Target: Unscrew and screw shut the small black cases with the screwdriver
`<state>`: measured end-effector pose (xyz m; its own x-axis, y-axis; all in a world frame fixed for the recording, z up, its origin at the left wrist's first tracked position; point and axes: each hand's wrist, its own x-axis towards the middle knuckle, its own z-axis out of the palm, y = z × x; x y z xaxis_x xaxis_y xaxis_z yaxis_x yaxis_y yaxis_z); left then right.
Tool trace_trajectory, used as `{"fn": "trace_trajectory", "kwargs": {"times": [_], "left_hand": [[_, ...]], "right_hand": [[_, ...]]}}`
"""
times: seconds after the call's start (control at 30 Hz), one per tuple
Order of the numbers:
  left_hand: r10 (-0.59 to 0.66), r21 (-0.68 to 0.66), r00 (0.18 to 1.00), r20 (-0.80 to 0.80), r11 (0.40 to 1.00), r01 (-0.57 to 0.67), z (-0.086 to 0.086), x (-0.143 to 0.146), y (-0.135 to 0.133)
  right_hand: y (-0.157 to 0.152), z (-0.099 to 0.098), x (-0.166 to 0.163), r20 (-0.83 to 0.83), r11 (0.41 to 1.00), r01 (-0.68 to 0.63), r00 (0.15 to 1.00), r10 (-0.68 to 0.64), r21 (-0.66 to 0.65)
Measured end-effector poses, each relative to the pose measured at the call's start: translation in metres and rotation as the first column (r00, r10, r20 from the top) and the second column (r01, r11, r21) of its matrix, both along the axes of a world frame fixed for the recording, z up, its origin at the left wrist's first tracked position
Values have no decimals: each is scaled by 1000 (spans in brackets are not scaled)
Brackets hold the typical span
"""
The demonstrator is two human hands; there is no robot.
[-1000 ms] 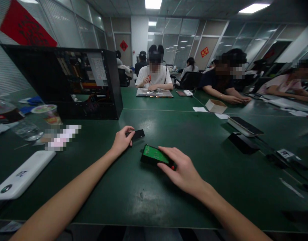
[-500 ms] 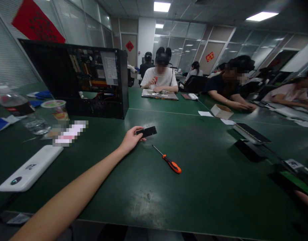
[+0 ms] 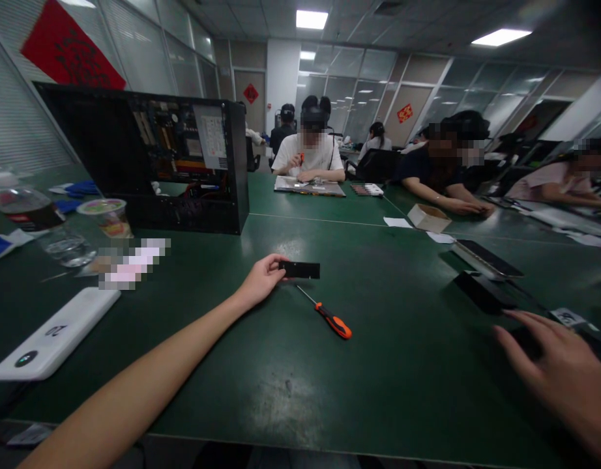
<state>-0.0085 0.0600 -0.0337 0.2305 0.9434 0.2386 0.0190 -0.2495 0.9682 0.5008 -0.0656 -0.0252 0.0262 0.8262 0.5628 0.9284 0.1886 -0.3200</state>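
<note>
My left hand (image 3: 263,281) grips a flat black rectangular piece (image 3: 303,270) by its left end, thumb and fingers closed on it. The piece is held up above the green table, and its exact kind is not clear. Just below it lies a screwdriver (image 3: 332,319) with an orange and black handle, its tip pointing up and left. At the right edge, my right hand (image 3: 557,371) is spread with the fingers apart, and no held thing shows. Past its fingertips sits a black block-like object (image 3: 483,291); something dark under the palm is partly hidden.
An open computer case (image 3: 239,169) stands at the back left. Nearer are a water bottle (image 3: 34,212), a plastic cup (image 3: 107,218) and a white power bank (image 3: 56,332). A phone-like slab (image 3: 486,258) and small box (image 3: 429,217) lie right. Several people sit beyond.
My left hand has moved slightly right and turned the black piece more level. My right hand has come into view from the right, and the green board seen there before no longer shows.
</note>
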Motion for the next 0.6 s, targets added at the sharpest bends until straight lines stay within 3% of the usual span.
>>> {"fn": "trace_trajectory", "kwargs": {"times": [0.07,0.17,0.33,0.4,0.43,0.6], "left_hand": [[-38,27,999,-38,999,39,2,6,-8],[-81,87,991,-111,992,91,8,16,-25],[-96,231,964,-249,961,155,20,29,-49],[-71,299,962,-263,942,151,23,30,-53],[-60,337,962,-265,929,151,24,30,-54],[42,507,966,-256,857,98,26,27,-55]], "right_hand": [[12,19,-58,-21,996,-77,997,76,-41],[32,45,-141,-112,939,-328,942,317,-100],[57,69,-244,-253,686,-661,751,610,-304],[62,70,-266,-284,597,-729,682,674,-335],[64,69,-272,-285,584,-740,670,686,-333],[60,58,-266,-192,630,-709,699,689,-317]]}}
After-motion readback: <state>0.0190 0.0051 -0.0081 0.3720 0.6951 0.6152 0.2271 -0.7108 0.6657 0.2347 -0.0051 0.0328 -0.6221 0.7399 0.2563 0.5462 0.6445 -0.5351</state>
